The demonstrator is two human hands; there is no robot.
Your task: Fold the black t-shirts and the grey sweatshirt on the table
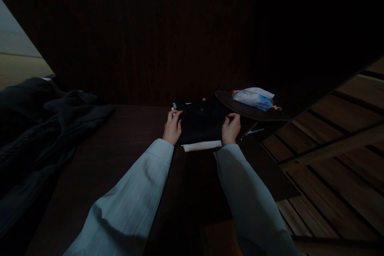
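Observation:
A dark, flat, folder-like item (201, 126) lies on the brown wooden surface (132, 128), too dim for its exact kind to show. My left hand (173, 127) is closed at its left edge, fingers curled and thumb against it. At the right edge my right hand (231, 128) grips it the same way. Something white and flat like paper (202, 145) sticks out from under its near edge. Small white bits also show at its far left corner, by my left fingertips.
A white and blue plastic packet (255, 98) sits on a rounded dark shelf (240, 107) to the right. Dark cloth (51, 124) is heaped at the left. A tall dark wooden panel (150, 40) rises behind. Wooden slats (345, 160) show at lower right.

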